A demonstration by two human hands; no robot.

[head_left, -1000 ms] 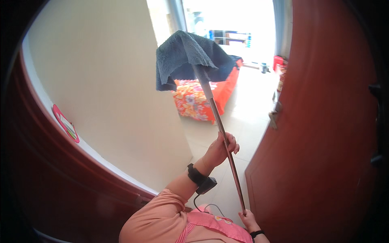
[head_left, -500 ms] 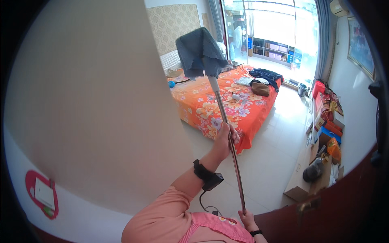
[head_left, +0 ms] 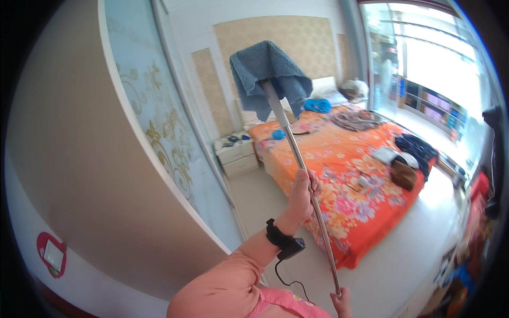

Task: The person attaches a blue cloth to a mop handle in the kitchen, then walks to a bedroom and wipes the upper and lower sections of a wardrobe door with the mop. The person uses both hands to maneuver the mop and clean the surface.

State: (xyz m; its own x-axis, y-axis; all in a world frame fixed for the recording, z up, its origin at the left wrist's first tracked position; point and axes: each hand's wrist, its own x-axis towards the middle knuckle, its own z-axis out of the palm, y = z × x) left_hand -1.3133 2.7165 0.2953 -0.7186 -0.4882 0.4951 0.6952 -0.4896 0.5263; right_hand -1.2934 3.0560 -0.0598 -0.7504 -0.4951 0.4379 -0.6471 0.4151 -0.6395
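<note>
A long metal pole (head_left: 297, 151) with a pale upper socket slants up and away from my body. Draped over its raised head is a blue-grey cloth (head_left: 260, 66), its corners hanging down around the socket. My left hand (head_left: 302, 200) is wrapped round the middle of the pole, with the thumb pointing up along it. Down by the lower edge, my right hand (head_left: 342, 303) closes round the pole's bottom end. The cloth is held in the air, in front of the far wall and above the bed in the picture.
Beyond the pole stands a bed (head_left: 354, 249) with an orange floral sheet and clothes on it. A white nightstand (head_left: 238, 161) is beside it. On the left is a cabinet with a patterned sliding door (head_left: 169, 138). Boxes and bags (head_left: 461, 275) line the right side.
The view has turned left and moved forward, bringing the sliding door and nightstand into sight. Both hands keep their hold on the pole, and the cloth stays raised.
</note>
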